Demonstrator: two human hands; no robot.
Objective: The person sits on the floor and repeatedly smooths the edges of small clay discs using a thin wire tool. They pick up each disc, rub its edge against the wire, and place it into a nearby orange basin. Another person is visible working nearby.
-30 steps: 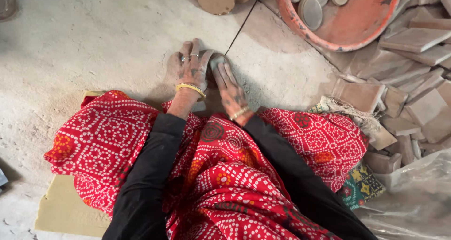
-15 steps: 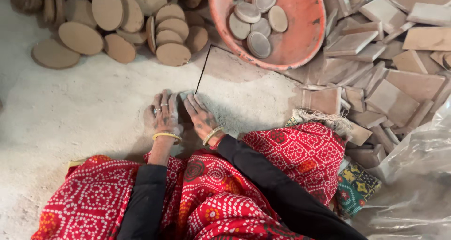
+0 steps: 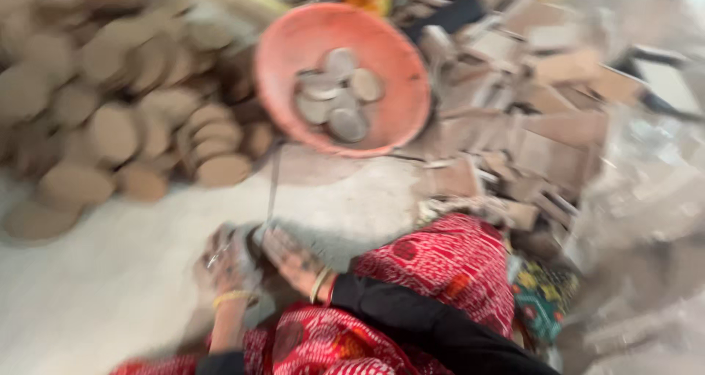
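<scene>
Since the earlier frames the view has been swung upward and blurred by motion, so that both hands are now seen low in the picture and the orange basin (image 3: 279, 88) is seen whole. Nearest, red patterned cloth (image 3: 448, 272) and a black sleeve (image 3: 411, 320) are seen at the lower edge. The left hand (image 3: 228, 265) and right hand (image 3: 294, 261) are pressed side by side, palms down, on the pale floor (image 3: 110, 272), as before; whether a small lump is covered by them cannot be told through the blur, and the fingers appear flattened rather than curled. Open floor is left to the left of the hands and ahead of them as far as a dark crack (image 3: 273, 184). Beyond that, room is closed off by a heap of brown clay discs (image 3: 110, 132) on the left and by stacked flat slabs (image 3: 543, 132) on the right. Between them the basin is set, with grey discs (image 3: 334, 96) held inside it.
</scene>
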